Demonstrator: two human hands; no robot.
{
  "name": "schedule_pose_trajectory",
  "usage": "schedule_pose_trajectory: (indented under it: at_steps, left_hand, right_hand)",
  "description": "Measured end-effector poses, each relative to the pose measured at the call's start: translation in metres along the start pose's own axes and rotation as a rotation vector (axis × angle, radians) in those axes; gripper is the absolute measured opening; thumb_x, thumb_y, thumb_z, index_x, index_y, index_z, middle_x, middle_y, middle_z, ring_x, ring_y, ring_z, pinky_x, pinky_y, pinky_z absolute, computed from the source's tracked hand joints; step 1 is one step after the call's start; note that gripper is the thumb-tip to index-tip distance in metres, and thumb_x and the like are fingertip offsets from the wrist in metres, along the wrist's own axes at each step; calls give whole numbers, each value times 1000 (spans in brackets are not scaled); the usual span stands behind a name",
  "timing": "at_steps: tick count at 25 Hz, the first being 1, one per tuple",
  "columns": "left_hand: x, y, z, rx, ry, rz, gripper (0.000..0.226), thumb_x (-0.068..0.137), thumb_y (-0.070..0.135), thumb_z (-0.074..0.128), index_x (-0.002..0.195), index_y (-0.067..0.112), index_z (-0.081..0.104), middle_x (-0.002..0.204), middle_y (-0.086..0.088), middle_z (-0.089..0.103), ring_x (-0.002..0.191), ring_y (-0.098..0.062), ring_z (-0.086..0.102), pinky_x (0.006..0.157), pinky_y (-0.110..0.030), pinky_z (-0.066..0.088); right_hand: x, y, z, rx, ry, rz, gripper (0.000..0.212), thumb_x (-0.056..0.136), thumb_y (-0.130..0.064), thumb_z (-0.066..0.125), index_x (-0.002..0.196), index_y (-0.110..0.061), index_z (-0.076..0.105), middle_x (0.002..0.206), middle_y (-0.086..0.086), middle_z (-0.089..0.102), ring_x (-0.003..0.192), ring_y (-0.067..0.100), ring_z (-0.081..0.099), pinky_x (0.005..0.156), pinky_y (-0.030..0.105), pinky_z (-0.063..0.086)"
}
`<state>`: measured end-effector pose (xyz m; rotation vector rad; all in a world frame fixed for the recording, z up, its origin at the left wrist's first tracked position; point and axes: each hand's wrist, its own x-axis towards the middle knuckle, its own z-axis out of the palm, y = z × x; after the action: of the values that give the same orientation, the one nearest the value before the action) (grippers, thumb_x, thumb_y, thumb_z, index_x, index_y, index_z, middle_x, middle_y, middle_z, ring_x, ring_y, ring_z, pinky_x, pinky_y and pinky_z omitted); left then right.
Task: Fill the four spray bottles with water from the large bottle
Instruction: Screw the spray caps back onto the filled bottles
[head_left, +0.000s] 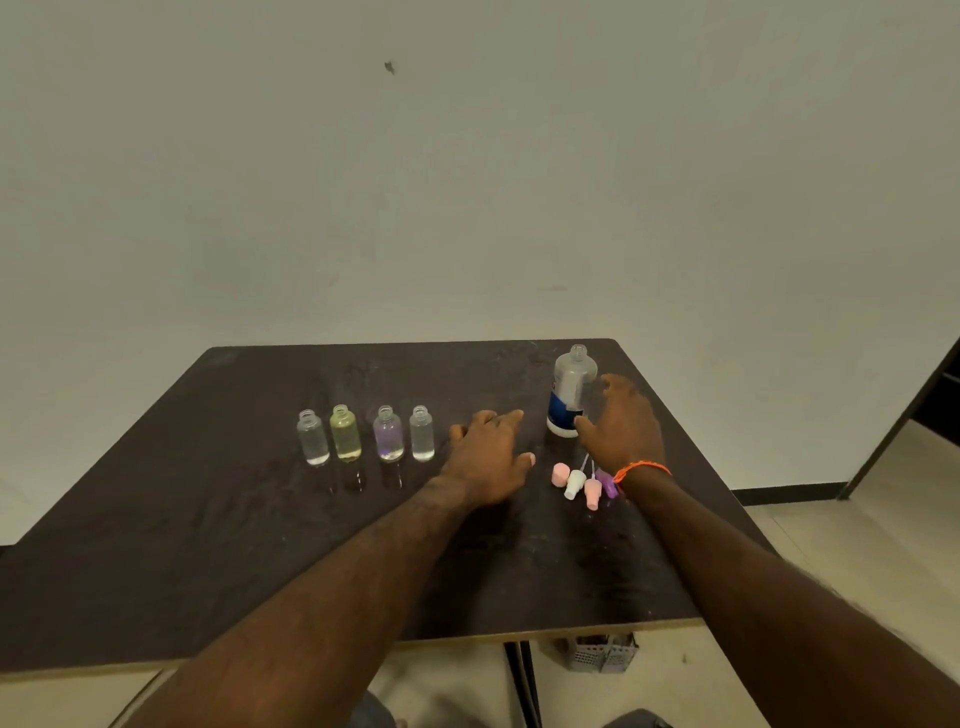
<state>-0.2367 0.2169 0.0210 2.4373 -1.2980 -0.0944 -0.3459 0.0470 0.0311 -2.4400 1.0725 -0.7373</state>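
We have the dark table (208, 519) before us, and toward its far right corner stands the large bottle (571, 389), uncapped and upright. It looks part full, so we judge it fairly heavy, thin-walled and apt to buckle; its labelled lower body seems the best hold. Our right hand (626, 423) is beside it, fingers spread and gripping nothing; our left hand (488, 457) lies flat, fingers loosely apart. The four spray bottles (366, 434) stand open in a row at the left, light and easily tipped.
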Motion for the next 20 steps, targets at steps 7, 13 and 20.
schedule_pose_trajectory:
  at_steps: [7,13,20]
  left_hand:
    - [-85,-50,-11,75,119,23,66,101,56,50,157,24,37,155,-1,47,149,-18,28,118,-48,19]
    - [-114,-76,-29,245,183,-17,59,101,54,50,151,24,42,157,2,46,151,-21,25,120,-52,17]
    - [-73,-110,-52,295,256,-121,71,94,62,58,152,26,40,173,-7,13,160,-29,0,122,-57,14]
  right_hand:
    - [-86,-35,8,-174,-117,-333,53,89,-39,66,138,-27,49,135,2,59,120,23,58,102,45,49]
    - [-106,-62,26,-165,-248,-393,50,92,-39,63,138,-29,48,140,-1,55,126,20,51,107,43,42]
    - [-75,-105,56,-117,-282,-400,46,91,-42,62,133,-31,49,131,-4,60,122,19,53,104,46,40]
